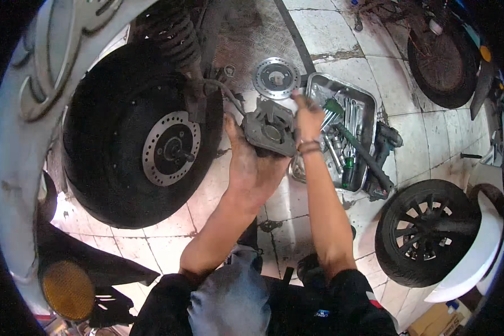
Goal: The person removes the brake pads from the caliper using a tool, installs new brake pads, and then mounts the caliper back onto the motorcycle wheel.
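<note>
A dirty grey brake caliper (256, 129) rests in my left hand (253, 168), which is wrapped round it from below, thumb up along its left side. The caliper's open side, with a round piston, faces up. A hose (221, 87) runs from it toward the scooter. Just right of the caliper is my right hand (309, 119), slightly blurred, its fingers drawn together near the edge of a loose brake disc (259, 78). What those fingers hold, if anything, cannot be made out. To the left stands the black-tyred wheel (112, 185) with its own drilled disc (155, 162).
A metal tray (369, 103) of wrenches, sockets and a green-handled screwdriver (348, 173) sits at right. Beside it lies a dark power tool (383, 148). Another wheel (395, 263) is at lower right, a further one (456, 92) at upper right. Grey bodywork (11, 224) borders the left.
</note>
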`<control>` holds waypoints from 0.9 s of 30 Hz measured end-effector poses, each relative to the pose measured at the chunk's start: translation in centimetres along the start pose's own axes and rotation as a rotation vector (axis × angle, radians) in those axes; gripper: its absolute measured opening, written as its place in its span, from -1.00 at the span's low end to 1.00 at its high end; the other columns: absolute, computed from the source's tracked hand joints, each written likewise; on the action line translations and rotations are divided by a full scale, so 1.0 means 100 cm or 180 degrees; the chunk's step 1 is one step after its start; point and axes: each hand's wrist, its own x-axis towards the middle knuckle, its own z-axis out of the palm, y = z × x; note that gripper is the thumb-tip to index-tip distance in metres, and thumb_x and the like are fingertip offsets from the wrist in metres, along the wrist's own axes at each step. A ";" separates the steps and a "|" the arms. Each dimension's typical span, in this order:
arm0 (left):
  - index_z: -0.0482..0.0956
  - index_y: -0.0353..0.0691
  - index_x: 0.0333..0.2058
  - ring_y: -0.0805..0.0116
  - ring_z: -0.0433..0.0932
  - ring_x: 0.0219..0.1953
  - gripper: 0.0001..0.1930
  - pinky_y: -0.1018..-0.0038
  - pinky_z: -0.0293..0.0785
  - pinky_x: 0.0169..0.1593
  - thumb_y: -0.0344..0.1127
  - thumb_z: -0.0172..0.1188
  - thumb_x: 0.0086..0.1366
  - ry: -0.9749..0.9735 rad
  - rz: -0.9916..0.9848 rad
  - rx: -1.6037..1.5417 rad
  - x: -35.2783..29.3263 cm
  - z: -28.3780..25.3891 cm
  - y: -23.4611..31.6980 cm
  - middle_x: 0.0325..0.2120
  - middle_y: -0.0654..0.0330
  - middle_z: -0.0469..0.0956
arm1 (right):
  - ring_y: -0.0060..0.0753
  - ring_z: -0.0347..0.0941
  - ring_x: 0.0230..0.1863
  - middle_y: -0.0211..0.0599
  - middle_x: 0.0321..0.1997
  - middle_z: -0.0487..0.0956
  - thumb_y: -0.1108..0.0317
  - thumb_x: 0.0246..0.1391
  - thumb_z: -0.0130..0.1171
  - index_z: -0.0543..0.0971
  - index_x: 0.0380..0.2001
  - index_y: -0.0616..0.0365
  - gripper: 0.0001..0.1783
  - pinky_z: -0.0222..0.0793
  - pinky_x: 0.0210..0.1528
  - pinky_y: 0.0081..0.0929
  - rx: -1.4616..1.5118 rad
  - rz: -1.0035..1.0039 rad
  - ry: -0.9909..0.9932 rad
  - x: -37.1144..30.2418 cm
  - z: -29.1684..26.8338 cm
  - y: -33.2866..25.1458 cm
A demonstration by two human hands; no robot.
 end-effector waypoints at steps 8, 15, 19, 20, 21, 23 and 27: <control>0.51 -0.03 0.12 0.11 0.51 0.12 -0.34 0.04 0.42 0.25 0.38 -0.19 0.45 0.0603 -0.0067 0.0331 0.010 0.006 -0.006 0.04 0.13 0.57 | -0.60 0.32 -0.70 -0.33 -0.70 0.51 0.42 0.22 0.28 0.72 -0.11 0.26 -0.78 0.19 -0.60 -0.53 -0.0605 -0.2458 -0.0882 -0.123 -0.080 -0.104; 0.47 -0.04 0.14 0.28 0.46 0.08 -0.24 0.20 0.35 0.25 0.48 -0.33 0.43 0.0266 -0.0175 0.0314 0.010 0.010 -0.006 -0.01 0.24 0.55 | -0.15 0.37 -0.79 -0.15 -0.80 0.40 0.17 0.29 0.21 0.62 0.16 0.01 -0.58 0.24 -0.64 -0.22 -0.1817 -0.2921 -0.0911 -0.123 -0.074 -0.115; 0.49 -0.10 0.16 0.05 0.51 0.10 -0.28 0.04 0.43 0.24 0.39 -0.25 0.46 -0.0411 -0.0383 -0.0526 0.014 0.001 -0.002 0.05 0.08 0.56 | -0.11 0.39 -0.79 -0.12 -0.79 0.42 0.10 0.31 0.17 0.59 0.20 -0.05 -0.55 0.24 -0.65 -0.21 -0.2094 -0.2653 -0.0990 -0.126 -0.073 -0.125; 0.49 -0.10 0.16 0.05 0.51 0.10 -0.28 0.04 0.43 0.24 0.39 -0.25 0.46 -0.0416 -0.0379 -0.0530 0.014 0.000 -0.002 0.05 0.08 0.56 | -0.10 0.39 -0.79 -0.11 -0.79 0.43 0.08 0.31 0.17 0.59 0.21 -0.07 -0.55 0.24 -0.65 -0.20 -0.2176 -0.2559 -0.1035 -0.126 -0.072 -0.128; 0.49 -0.10 0.16 0.06 0.52 0.10 -0.28 0.05 0.43 0.24 0.39 -0.25 0.46 -0.0230 -0.0359 -0.0319 0.014 0.000 -0.001 0.06 0.08 0.56 | -0.10 0.39 -0.79 -0.11 -0.79 0.43 0.08 0.31 0.17 0.59 0.21 -0.07 -0.55 0.24 -0.65 -0.20 -0.2175 -0.2557 -0.1046 -0.127 -0.070 -0.129; 0.48 -0.11 0.17 0.07 0.52 0.10 -0.29 0.06 0.43 0.25 0.39 -0.25 0.46 -0.0037 -0.0332 -0.0109 0.012 -0.001 0.001 0.06 0.08 0.56 | -0.08 0.41 -0.78 -0.11 -0.77 0.45 0.07 0.31 0.17 0.57 0.22 -0.10 -0.53 0.27 -0.65 -0.19 -0.2316 -0.2543 -0.1135 -0.128 -0.068 -0.130; 0.48 -0.12 0.16 0.09 0.52 0.10 -0.27 0.09 0.45 0.24 0.40 -0.28 0.47 0.0101 -0.0238 -0.0058 0.012 0.010 -0.007 0.05 0.09 0.56 | -0.07 0.44 -0.77 -0.11 -0.77 0.46 0.07 0.31 0.17 0.55 0.25 -0.13 -0.52 0.29 -0.65 -0.19 -0.2307 -0.2557 -0.1075 -0.125 -0.069 -0.132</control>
